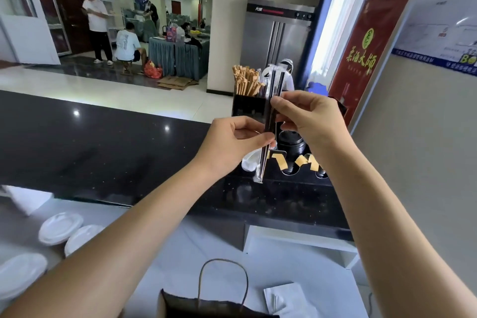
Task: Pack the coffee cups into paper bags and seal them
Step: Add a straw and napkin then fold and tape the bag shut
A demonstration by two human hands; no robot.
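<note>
Two hands at frame centre, both pinching one wrapped black straw (268, 134): left hand (233, 141) with thumb and forefinger closed on the lower part, right hand (300, 117) with fingertips closed on the upper part, probably to separate it from the bundle. Straw held upright, just in front of the black holder (249, 108) on the dark counter (103, 142). Paper bag (206, 304) open at bottom centre, handle up, likely ready to receive the straw. White lids (60, 227) at lower left. No coffee cup identifiable.
</note>
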